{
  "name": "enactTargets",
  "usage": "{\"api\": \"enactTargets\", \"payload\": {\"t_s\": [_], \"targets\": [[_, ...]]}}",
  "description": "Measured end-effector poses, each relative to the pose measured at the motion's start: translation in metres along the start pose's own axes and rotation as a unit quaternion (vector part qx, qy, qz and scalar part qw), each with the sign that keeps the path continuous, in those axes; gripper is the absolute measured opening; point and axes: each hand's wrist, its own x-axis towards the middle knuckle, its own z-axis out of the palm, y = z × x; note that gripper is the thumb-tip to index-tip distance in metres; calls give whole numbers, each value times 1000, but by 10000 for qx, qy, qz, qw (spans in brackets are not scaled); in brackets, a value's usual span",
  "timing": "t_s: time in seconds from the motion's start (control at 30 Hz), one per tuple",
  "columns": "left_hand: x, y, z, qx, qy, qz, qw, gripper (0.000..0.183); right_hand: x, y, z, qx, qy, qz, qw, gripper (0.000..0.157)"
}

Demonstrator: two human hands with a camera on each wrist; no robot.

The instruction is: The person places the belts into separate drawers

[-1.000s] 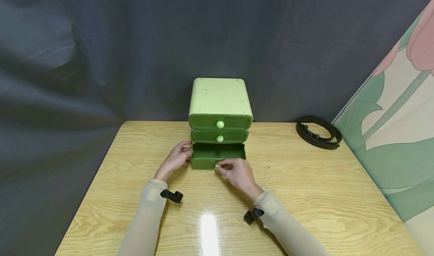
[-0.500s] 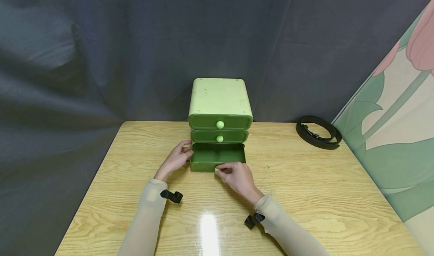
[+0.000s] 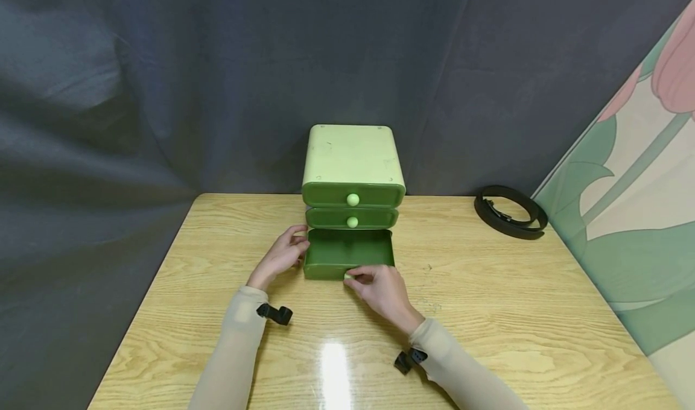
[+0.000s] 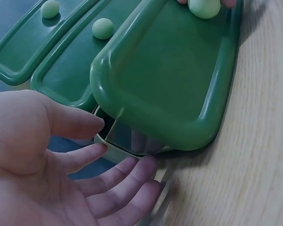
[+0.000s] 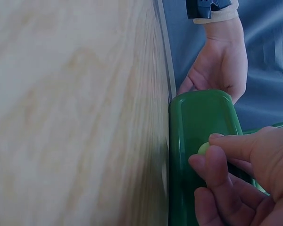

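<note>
A small cabinet (image 3: 353,154) with a pale green body has dark green drawers stacked one above another. Its bottom drawer (image 3: 324,271) is pulled out, and nothing shows inside it. The thumb and fingers of my right hand (image 3: 384,290) pinch the round light-green knob (image 5: 203,148) on that drawer. At the cabinet's lower left, my left hand (image 3: 279,258) rests its fingertips against the side edge, fingers loosely extended, as the left wrist view shows (image 4: 115,197). The middle drawer (image 3: 328,218) and top drawer (image 3: 328,195) are pushed in, each with its own knob.
A coiled black belt (image 3: 510,213) lies at the back right of the wooden table (image 3: 488,313). Behind the cabinet hangs a dark grey curtain (image 3: 260,84). A flower-patterned panel (image 3: 641,175) stands along the right side.
The bottom drawer has slid a little farther out towards me, my right hand moving back with its knob. My left hand has stayed in place beside the cabinet.
</note>
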Motion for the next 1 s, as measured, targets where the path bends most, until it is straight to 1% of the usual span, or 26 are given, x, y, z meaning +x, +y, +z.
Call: {"api": "enactTargets", "payload": {"t_s": [0.5,1.0], "targets": [[-1,0,-1,80,8,13,10000,55,-14,-3,-2,31,-46,-194,9998,6],[-2,1,0,144,14,-12,9999,57,-21,-5,-3,17,-106,-151,9998,7]]}}
